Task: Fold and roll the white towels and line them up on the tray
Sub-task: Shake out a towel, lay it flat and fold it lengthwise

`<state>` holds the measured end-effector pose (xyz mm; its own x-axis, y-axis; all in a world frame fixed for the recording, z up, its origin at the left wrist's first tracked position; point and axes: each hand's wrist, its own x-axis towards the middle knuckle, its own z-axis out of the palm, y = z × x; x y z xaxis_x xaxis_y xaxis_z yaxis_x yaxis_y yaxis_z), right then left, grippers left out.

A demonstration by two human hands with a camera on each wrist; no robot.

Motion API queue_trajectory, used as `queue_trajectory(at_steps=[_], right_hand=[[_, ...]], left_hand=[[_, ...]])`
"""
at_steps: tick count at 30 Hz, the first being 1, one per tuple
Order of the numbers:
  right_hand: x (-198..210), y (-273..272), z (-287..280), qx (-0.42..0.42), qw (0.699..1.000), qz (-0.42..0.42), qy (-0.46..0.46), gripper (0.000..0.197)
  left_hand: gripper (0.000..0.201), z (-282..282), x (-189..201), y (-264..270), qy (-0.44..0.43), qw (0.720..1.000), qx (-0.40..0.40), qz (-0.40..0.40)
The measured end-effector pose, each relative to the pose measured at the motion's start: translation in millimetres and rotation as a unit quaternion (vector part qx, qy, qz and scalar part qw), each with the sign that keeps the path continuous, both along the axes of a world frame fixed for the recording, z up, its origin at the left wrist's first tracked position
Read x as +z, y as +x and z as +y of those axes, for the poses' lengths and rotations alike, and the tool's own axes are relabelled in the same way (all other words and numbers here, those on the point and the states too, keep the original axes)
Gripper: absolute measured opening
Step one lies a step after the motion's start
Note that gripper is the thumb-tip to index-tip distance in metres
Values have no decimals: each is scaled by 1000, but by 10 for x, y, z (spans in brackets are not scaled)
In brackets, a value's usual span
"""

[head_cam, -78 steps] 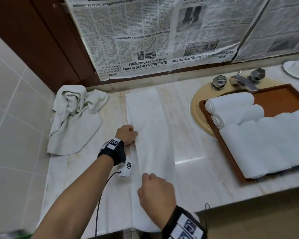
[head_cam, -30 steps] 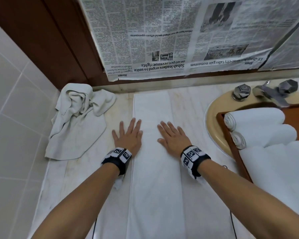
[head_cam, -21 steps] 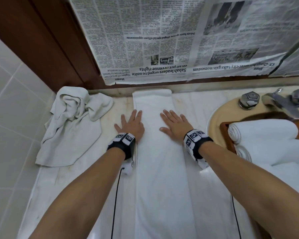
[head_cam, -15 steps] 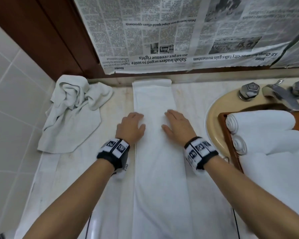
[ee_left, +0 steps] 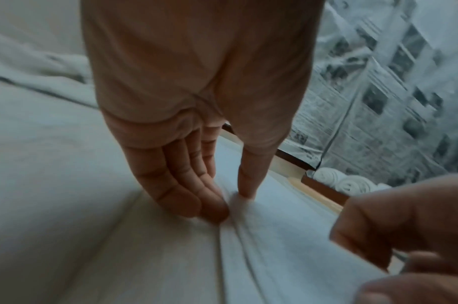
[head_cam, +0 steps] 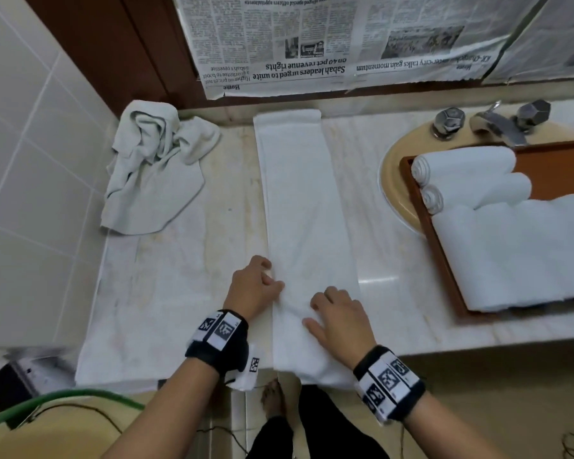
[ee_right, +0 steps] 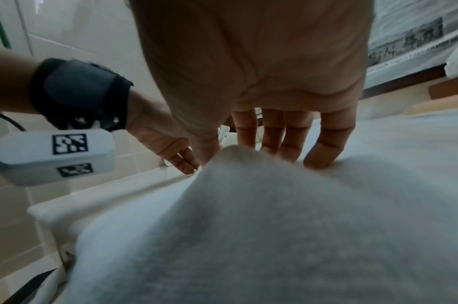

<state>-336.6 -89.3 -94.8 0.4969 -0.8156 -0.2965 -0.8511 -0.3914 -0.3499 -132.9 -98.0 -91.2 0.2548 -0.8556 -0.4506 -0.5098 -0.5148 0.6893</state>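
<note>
Both hands low in the frame, at the towel's (head_cam: 307,207) near end by the counter (head_cam: 186,260) edge. Best to take both corners evenly, turn a tight first lip, then roll straight away toward the wall, keeping the long edges aligned. Left hand (head_cam: 254,286) pinching the towel's left edge between thumb and fingertips (ee_left: 209,209). Right hand (head_cam: 340,318) nearly flat, fingers (ee_right: 323,152) straight, pressing the cloth. Farther off, upper right: two rolls (head_cam: 468,175) on the tray (head_cam: 444,246); crumpled cloth (head_cam: 153,167) upper left.
</note>
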Motion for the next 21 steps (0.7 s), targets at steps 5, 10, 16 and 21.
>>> queue_trajectory(at_steps=[5,10,16,21], right_hand=[[87,61,263,-21,999,-8,-26,43],[9,119,639,-23,998,23,-50,39],[-78,52,814,-75,994,-42,-70,28],[-47,-36,719,-66,995,-75,-33,31]], left_hand=[[32,223,51,-83,73,997,-36,1],[16,489,-14,-192,80,993,-60,-59],[11,698,-16,-380,61,987,-72,-129],[8,751,31,-463,57,989,-55,-127]])
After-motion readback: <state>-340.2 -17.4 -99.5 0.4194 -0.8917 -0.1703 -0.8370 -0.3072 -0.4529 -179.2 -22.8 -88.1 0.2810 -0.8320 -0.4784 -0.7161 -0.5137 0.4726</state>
